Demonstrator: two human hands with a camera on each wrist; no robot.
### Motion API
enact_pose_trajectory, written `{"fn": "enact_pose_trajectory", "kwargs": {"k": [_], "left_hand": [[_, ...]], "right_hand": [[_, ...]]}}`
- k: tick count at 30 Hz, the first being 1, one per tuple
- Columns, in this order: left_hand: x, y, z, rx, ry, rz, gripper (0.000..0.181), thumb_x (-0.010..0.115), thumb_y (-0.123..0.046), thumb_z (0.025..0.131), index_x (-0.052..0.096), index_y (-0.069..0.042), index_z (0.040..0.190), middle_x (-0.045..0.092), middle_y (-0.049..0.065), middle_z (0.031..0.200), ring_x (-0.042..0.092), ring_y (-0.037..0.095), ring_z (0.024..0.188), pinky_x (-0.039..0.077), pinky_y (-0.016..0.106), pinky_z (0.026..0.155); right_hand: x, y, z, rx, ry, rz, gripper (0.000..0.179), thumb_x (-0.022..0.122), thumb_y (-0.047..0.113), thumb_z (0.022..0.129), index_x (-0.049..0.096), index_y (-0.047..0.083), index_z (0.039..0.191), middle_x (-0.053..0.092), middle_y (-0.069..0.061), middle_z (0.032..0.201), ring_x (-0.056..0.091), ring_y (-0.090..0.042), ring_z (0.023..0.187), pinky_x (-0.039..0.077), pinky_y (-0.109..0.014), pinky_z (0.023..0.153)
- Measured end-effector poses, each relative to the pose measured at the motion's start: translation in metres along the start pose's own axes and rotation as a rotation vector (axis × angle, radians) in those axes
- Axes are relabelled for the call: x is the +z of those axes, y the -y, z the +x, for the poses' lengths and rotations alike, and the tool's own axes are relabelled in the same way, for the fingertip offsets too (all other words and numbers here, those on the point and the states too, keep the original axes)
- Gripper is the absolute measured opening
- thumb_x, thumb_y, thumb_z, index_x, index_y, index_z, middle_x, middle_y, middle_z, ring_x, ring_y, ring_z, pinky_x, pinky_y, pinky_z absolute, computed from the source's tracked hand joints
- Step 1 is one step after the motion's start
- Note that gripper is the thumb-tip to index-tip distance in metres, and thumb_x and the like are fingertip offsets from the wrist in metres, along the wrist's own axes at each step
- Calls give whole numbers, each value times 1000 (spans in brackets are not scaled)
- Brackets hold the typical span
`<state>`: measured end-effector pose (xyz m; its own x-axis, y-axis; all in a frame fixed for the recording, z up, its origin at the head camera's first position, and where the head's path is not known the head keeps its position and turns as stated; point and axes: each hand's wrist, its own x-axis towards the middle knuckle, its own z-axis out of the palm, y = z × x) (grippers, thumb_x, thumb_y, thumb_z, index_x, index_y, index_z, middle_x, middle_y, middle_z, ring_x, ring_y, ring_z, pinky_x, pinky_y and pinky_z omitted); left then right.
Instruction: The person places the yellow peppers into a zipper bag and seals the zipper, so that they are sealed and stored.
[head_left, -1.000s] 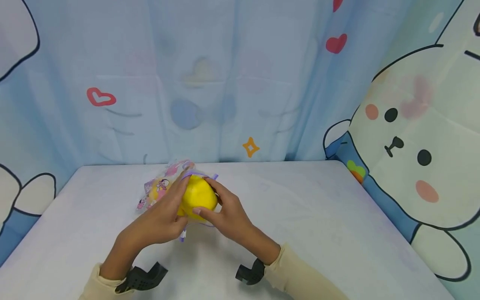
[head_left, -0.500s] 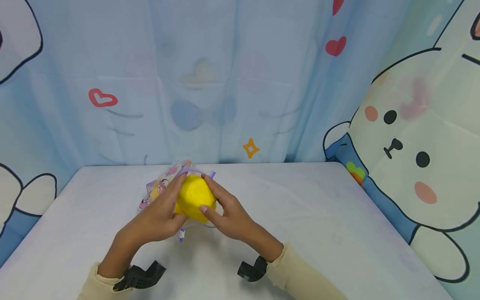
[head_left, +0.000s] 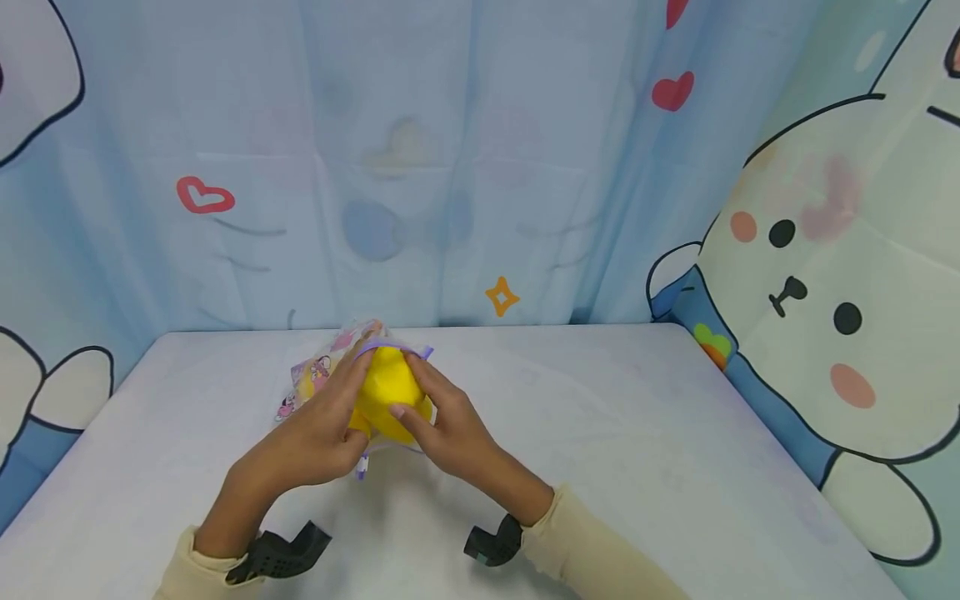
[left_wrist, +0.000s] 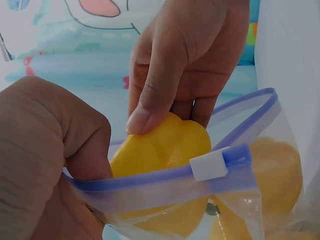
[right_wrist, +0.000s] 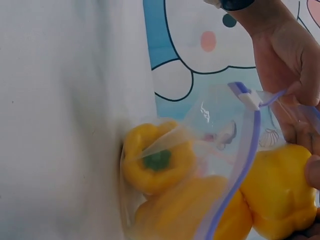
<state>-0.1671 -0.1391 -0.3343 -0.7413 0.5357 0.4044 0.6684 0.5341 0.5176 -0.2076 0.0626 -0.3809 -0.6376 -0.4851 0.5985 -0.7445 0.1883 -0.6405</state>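
A clear zip bag [left_wrist: 145,195] with a purple zipper edge stands with its mouth spread. My left hand [head_left: 318,425] holds the bag's rim, the thumb bent over the zipper edge in the left wrist view. A yellow bell pepper [left_wrist: 165,145] sits in the bag's mouth, its lower part behind the clear film. My right hand [head_left: 453,421] grips this pepper from above, thumb on the near side and fingers on the far side. Deeper in the bag lie more yellow bell peppers, one showing its green stem [right_wrist: 156,159].
A white table [head_left: 637,450] lies under the bag. Behind it hangs a blue curtain [head_left: 540,208] with cartoon prints. A white slider [left_wrist: 209,165] sits on the zipper edge. Black wrist mounts [head_left: 277,554] are worn at both cuffs.
The right hand has shifted slightly left and turned the pepper at the bag's mouth. The purple rim now arches over the pepper's top. The left hand stays nearly in place.
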Motion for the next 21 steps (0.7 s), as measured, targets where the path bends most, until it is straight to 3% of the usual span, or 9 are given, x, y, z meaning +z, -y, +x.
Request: {"fn": "enact_pose_trajectory", "kwargs": {"k": [10,17,21], "left_hand": [[-1,0,1,-14,5,7,97,51,11,71,5,-1,155,-4,7,162,14,25,145,28,45,111],[-2,5,2,-16,-14,-27,94,50,15,70,10,-2,154,-2,8,162,19,26,143,28,48,110],[-3,5,3,-35,6,-37,94,50,12,72,9,-4,155,-3,6,163,16,22,144,26,47,112]], "right_hand": [[6,-4,9,-11,-138,-34,49,62,13,94,48,-5,138,58,-14,130,59,-19,114,44,-29,98],[5,-7,5,-7,-133,79,55,64,5,92,44,-6,141,48,-14,143,49,-21,128,43,-33,99],[2,-5,2,-20,-171,17,49,65,5,90,51,-7,135,51,-15,139,49,-21,128,43,-32,99]]}}
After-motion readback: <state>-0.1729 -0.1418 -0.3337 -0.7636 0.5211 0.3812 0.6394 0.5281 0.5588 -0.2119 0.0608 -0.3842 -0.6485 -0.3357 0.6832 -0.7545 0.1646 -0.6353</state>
